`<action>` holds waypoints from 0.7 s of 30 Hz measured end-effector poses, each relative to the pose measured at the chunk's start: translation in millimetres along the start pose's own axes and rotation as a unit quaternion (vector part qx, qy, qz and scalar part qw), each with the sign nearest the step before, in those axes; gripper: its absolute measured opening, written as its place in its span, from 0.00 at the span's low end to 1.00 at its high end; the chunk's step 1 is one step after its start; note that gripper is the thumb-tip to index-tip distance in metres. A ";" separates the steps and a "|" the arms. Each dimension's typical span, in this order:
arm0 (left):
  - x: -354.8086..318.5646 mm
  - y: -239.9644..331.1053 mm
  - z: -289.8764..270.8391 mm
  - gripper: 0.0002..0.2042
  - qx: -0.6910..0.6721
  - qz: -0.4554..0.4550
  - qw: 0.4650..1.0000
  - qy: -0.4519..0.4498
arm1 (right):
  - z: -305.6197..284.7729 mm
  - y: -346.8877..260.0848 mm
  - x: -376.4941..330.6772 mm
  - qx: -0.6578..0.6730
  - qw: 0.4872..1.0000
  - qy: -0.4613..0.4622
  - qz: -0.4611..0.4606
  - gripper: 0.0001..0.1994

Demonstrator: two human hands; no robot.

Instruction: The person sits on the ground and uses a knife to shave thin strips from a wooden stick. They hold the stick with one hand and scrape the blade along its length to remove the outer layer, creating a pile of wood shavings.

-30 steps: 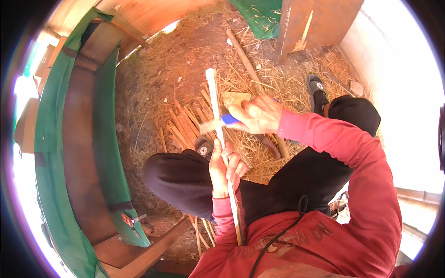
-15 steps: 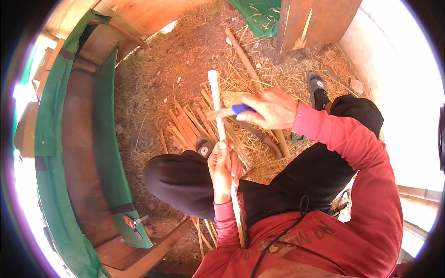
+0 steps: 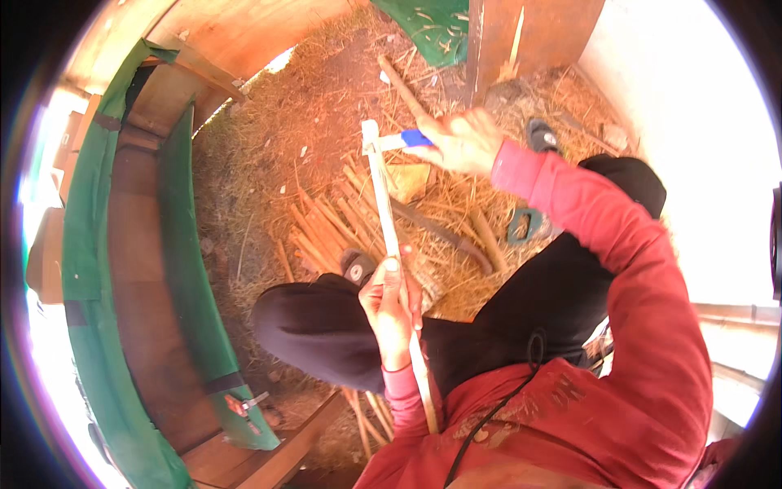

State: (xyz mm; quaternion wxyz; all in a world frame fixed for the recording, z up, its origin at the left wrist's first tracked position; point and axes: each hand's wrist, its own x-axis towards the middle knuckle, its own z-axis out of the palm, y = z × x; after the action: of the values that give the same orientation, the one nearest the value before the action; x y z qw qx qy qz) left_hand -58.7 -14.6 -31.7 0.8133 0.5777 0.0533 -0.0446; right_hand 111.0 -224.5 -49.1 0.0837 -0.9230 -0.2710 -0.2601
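Likely stiff, the pale stick [image 3: 383, 200] suits holding where the left hand [image 3: 388, 308] grasps it, below the right hand [image 3: 466, 143] clenching a blue-handled blade [image 3: 394, 142].

The stick [image 3: 383, 200] is pale cream, whitest at its top end. The knife [image 3: 411, 138] pairs a bright blue handle with a pale blade. The sweatshirt [image 3: 656, 326] is red, its front marked by a faded dark print, and its cord [image 3: 481, 428] is black. Plain black trousers [image 3: 538, 293]; a dark grey sandal [image 3: 356, 266] with a round white badge. Split wood [image 3: 330, 220] glows orange-brown, straw [image 3: 456, 285] golden yellow, the floor [image 3: 326, 106] reddish brown. The cloth [image 3: 85, 261] is green with dark patches; the upright board [image 3: 546, 37] is brown, streaked pale.
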 end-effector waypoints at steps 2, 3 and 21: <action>5.1 -5.2 1.6 0.18 -0.023 -0.011 1.000 -0.002 | -2.1 7.0 -0.3 0.033 0.999 -0.006 0.018 0.26; 10.5 -7.2 1.9 0.18 -0.040 -0.019 0.999 -0.007 | 0.8 7.3 0.5 0.053 0.998 -0.004 0.031 0.26; 9.5 -13.6 13.7 0.17 -0.123 -0.045 0.990 -0.045 | 5.2 17.9 6.5 -0.004 1.000 -0.021 0.012 0.23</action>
State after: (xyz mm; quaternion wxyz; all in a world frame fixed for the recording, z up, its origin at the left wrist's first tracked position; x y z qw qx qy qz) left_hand -50.6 -32.2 -41.3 0.8768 0.4678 0.0475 -0.1004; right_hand 127.7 -235.0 -50.4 0.0772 -0.9318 -0.2605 -0.2407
